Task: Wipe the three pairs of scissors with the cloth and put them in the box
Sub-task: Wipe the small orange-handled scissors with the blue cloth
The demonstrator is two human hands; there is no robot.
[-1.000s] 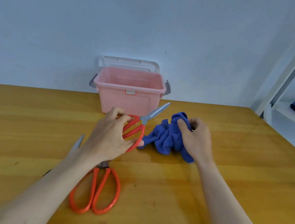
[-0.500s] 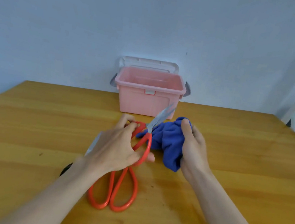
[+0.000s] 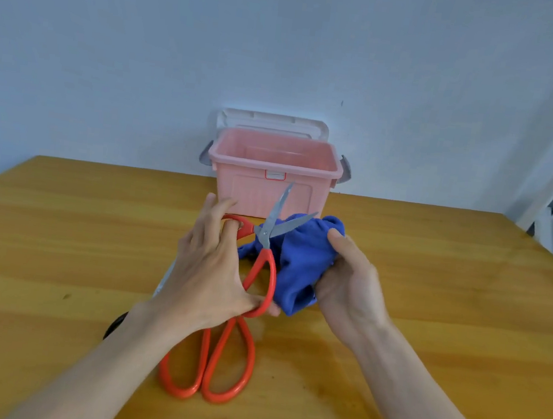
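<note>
Nearest, at 6 o'clock on the yellow wooden counter [image 3: 430, 295]: large orange-handled scissors [image 3: 212, 364], lying flat, loops toward the wearer, blades hidden under the left forearm. Just left of those, at about 8 o'clock, a sliver of grey blade and a dark handle end of a third pair of scissors [image 3: 116, 323] poking out from under the same arm; too hidden to say more.

Mid-counter, dead centre: left hand [image 3: 208, 270] with its grip closed on the smaller orange-handled scissors with grey steel blades [image 3: 265, 246], fingers through one loop, thumb hooked in the other. Blades now fanned apart, one tip pointing to 12, the other toward 2 and lying against the cloth. Half a second back, blades shut and pointing as one, so just opened up, probably to get at the inner faces. Right beside, at 3 o'clock: right hand [image 3: 349, 286], grip closed around the bunched blue microfibre cloth [image 3: 299, 267], now touching the blade instead of sitting beside it.

Looks like wiping of pair one only just starting; two pairs untouched.

Far, at 12 o'clock against the wall: open pink plastic storage box [image 3: 271, 195], white lid [image 3: 273, 122] propped behind it, no scissors showing inside.
</note>
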